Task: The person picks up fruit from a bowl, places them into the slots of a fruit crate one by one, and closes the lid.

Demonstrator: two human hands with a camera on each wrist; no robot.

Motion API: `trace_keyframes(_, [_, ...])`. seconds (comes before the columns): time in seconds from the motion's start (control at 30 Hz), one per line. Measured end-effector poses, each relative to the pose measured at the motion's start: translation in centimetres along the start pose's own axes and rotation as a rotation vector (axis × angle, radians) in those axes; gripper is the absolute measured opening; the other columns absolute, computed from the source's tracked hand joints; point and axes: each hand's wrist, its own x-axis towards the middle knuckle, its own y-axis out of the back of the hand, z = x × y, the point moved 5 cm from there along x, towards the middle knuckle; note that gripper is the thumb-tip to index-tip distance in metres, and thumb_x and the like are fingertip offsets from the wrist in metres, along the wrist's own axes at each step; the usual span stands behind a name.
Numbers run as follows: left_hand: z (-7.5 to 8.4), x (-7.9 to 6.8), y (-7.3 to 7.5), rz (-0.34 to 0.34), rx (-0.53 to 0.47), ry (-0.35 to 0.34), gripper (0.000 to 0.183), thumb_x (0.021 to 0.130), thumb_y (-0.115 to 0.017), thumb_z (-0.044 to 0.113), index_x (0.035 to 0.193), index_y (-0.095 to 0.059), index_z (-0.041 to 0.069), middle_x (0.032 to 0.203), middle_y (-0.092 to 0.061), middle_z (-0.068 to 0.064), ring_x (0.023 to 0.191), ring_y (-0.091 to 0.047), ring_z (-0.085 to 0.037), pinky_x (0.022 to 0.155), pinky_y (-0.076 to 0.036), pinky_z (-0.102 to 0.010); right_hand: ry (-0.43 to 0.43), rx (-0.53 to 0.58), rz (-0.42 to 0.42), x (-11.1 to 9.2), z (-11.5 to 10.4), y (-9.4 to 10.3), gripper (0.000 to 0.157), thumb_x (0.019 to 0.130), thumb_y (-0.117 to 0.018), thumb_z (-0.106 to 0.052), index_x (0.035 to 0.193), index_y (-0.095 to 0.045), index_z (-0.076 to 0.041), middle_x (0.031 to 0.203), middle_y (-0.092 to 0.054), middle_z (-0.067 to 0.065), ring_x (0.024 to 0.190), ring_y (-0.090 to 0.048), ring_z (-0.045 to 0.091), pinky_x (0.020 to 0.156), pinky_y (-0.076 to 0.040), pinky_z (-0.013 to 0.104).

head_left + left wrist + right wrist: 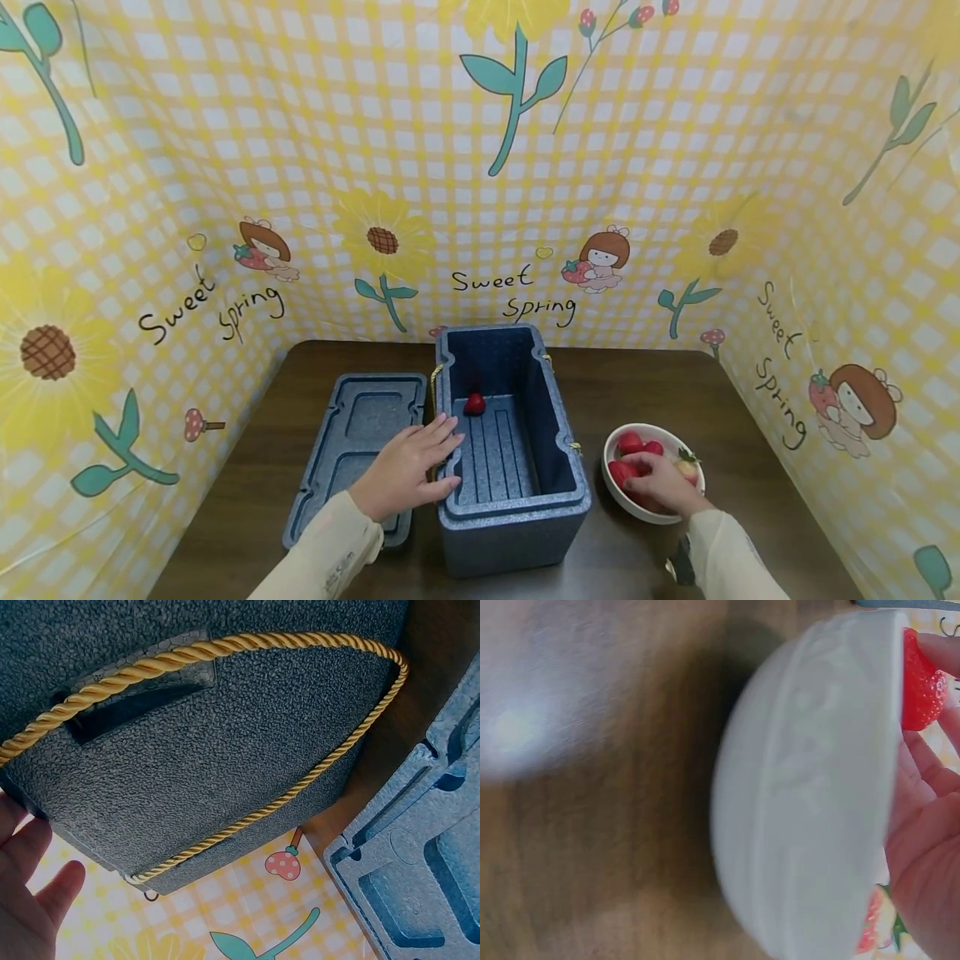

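Observation:
A dark blue-grey foam box (501, 505) stands lidless on the table, with one red strawberry (474, 405) on its grooved floor. My left hand (408, 467) rests on the box's left rim, fingers extended over the edge; in the left wrist view its fingertips show at the rim. To the right of the box is a white bowl (611, 490) of several strawberries. Reaching into that bowl, my right hand (666, 483) pinches a strawberry (922, 686) between thumb and fingers, near the bowl's rim. The palm hides part of the fruit.
Left of the box lies its matching lid (375, 417), recessed side up. A twisted gold cord (285, 796) hangs along the box's left side. The brown wooden table (630, 379) ends at a yellow checked cloth (420, 150) around its back and sides.

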Motion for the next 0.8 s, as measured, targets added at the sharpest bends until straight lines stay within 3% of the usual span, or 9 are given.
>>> trace_keyframes(0.27, [-0.1, 0.0, -0.1, 0.007, -0.001, -0.002, 0.055, 0.091, -0.058, 0.040, 0.134, -0.056, 0.004, 0.143, -0.046, -0.014, 0.135, -0.039, -0.029, 0.105, -0.035, -0.051, 0.067, 0.033, 0.026, 0.4, -2.3, 1.1, 0.036, 0.076, -0.071, -0.007, 0.109, -0.064, 0.008, 0.088, -0.065, 0.011, 0.074, -0.056, 0.017, 0.065, -0.048, 0.026])
trace_keyframes(0.43, [-0.2, -0.1, -0.1, 0.024, 0.007, -0.015, 0.055, 0.091, -0.058, 0.039, 0.133, -0.057, 0.004, 0.143, -0.046, -0.014, 0.134, -0.040, -0.029, 0.103, -0.036, -0.051, 0.009, 0.101, 0.011, 0.5, -3.4, 1.8, 0.039, 0.080, -0.070, -0.005, 0.115, -0.060, 0.009, 0.091, -0.065, 0.014, 0.074, -0.061, 0.020, 0.065, -0.053, 0.030])
trace_keyframes(0.6, [-0.1, -0.1, -0.1, 0.028, 0.003, -0.024, 0.055, 0.091, -0.058, 0.039, 0.133, -0.057, 0.004, 0.142, -0.047, -0.014, 0.134, -0.041, -0.029, 0.103, -0.036, -0.051, -0.097, 0.059, 0.053, 0.6, -4.0, 2.6, 0.043, 0.080, -0.073, -0.011, 0.118, -0.061, 0.004, 0.097, -0.066, 0.015, 0.085, -0.063, 0.026, 0.073, -0.055, 0.040])
trace_keyframes(0.8, [-0.1, -0.1, -0.2, 0.035, -0.009, -0.026, 0.054, 0.091, -0.059, 0.038, 0.133, -0.057, 0.004, 0.142, -0.047, -0.015, 0.134, -0.040, -0.029, 0.104, -0.036, -0.050, -0.094, 0.090, 0.085, 1.2, -5.1, 3.4, 0.040, 0.084, -0.071, -0.013, 0.120, -0.061, 0.001, 0.102, -0.066, 0.018, 0.091, -0.065, 0.030, 0.078, -0.055, 0.045])
